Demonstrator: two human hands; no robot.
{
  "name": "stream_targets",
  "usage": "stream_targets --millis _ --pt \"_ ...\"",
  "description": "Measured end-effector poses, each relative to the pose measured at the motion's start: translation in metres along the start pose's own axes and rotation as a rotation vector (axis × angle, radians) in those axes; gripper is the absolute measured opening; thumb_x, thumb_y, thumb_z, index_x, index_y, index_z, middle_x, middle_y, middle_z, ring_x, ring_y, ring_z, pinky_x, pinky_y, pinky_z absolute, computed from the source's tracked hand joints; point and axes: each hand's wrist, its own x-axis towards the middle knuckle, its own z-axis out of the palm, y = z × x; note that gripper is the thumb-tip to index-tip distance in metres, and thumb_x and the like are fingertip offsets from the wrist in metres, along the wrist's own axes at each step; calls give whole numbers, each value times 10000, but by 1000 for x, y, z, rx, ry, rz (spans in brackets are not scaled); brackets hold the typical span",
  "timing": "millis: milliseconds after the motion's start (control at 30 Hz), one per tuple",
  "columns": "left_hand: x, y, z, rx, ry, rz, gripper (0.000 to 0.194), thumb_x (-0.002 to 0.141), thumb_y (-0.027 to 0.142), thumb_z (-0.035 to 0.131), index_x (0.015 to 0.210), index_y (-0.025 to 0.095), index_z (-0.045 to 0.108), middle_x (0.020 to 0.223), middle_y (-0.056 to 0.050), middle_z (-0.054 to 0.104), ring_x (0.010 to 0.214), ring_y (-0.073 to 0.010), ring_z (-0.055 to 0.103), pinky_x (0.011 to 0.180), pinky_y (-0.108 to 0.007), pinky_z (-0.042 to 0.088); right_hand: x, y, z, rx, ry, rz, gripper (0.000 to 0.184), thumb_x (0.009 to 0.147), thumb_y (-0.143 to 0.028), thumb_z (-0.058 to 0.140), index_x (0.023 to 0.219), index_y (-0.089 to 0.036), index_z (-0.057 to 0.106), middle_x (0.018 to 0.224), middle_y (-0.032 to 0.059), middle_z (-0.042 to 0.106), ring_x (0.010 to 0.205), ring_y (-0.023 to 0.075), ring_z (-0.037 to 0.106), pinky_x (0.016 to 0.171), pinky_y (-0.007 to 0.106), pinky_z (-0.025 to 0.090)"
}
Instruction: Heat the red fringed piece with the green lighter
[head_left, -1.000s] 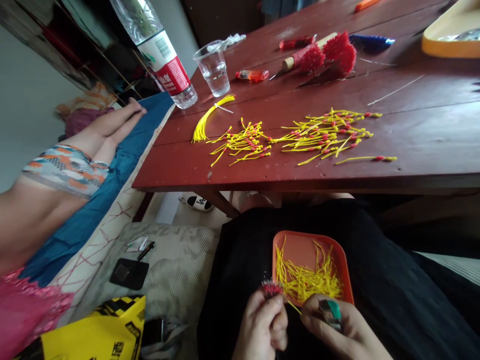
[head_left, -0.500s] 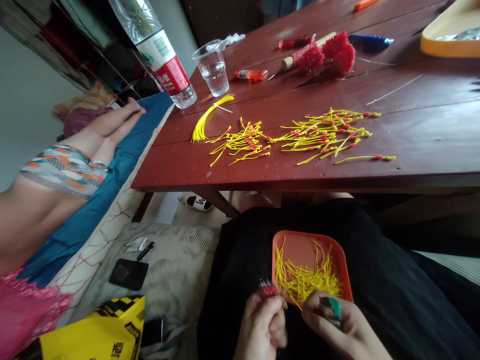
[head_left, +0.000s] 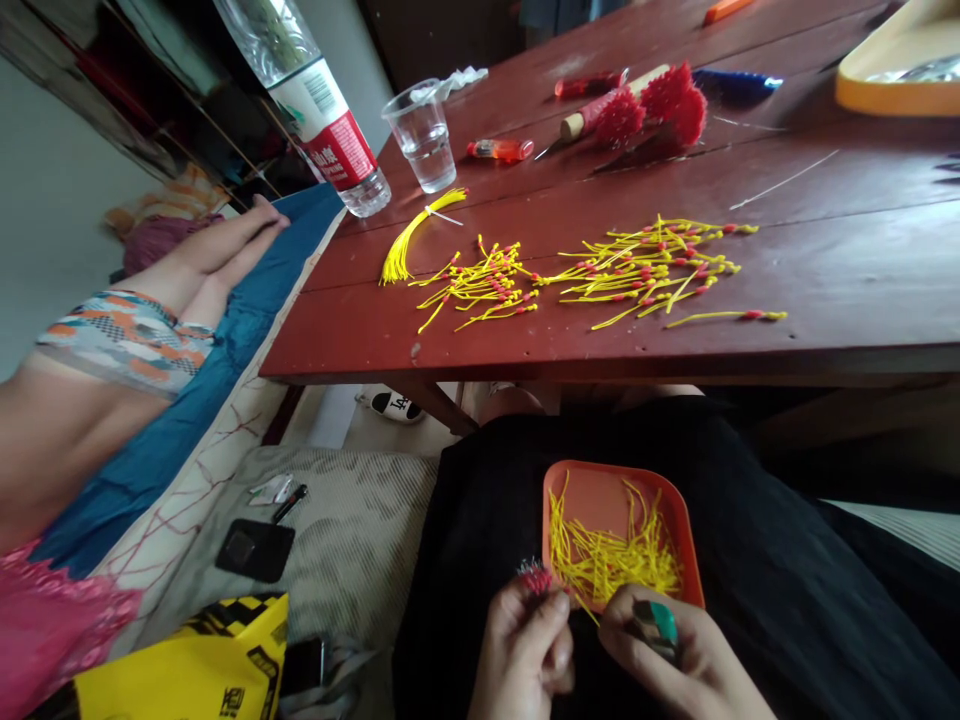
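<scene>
My left hand (head_left: 529, 640) is closed, pinching a small red bristly bundle (head_left: 534, 577) with pale, wire-like tips. Close beside it, my right hand (head_left: 671, 650) is closed around one end of a yellow cord (head_left: 586, 608). The cord spans the gap between both hands; its far end is hidden by my left fingers. A green-and-dark band (head_left: 660, 625) sits on a finger of my right hand. Just beyond the hands, an orange tray (head_left: 686, 530) rests on my lap, with loose yellow cords (head_left: 622, 560) heaped inside.
Yellow cords with red beads (head_left: 645, 270) lie on the red-brown table (head_left: 450, 350), near a tied yellow bundle (head_left: 405, 240). Behind stand a water cup (head_left: 431, 150) and a bottle (head_left: 337, 130). Red bristly pieces (head_left: 675, 105) lie farther back. At left, a person (head_left: 142, 350) lies down.
Both hands stay almost in place, with the right shifting slightly left. More of the yellow cord shows between them. The whole view has drifted a little.
</scene>
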Motion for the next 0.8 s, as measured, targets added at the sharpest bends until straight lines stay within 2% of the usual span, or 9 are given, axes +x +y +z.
stream_targets --millis 233,633,800 --pt "3 -6 -2 46 0 79 433 538 512 726 719 145 582 360 90 388 355 -29 232 405 -206 105 3 8 0 13 34 -15 303 697 -416 574 539 -192 446 514 -51 355 509 124 274 492 256 249" --pt "4 -8 -4 35 27 60 357 573 429 721 724 147 561 336 100 378 352 -38 276 411 -200 139 4 5 5 49 62 -3 274 674 -380 599 536 -186 464 510 -45 391 508 123 308 489 249 270" --pt "3 -7 -3 55 6 89 400 563 484 715 713 151 552 346 101 368 358 -37 259 412 -196 136 4 5 4 45 76 -16 270 674 -360 599 524 -192 451 506 -50 372 503 119 296 479 249 269"
